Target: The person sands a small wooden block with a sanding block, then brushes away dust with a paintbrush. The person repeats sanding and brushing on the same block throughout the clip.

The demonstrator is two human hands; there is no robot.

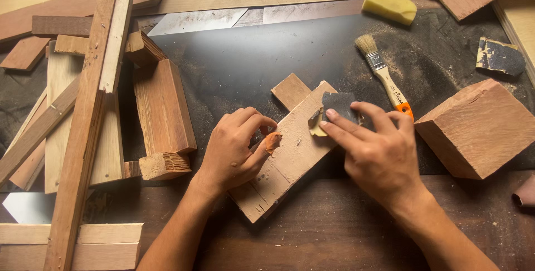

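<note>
A pale flat wooden board lies diagonally on the dark worktop, with a short crosspiece at its far end. My left hand is curled against the board's left edge, holding it down, thumb beside an orange patch. My right hand presses a folded piece of dark sandpaper onto the board's upper right part with its fingertips.
A paintbrush with an orange-tipped handle lies behind my right hand. A large reddish wood block stands right. A yellow sponge and another sandpaper scrap lie farther back. Stacked planks and blocks crowd the left. Sawdust covers the dark mat.
</note>
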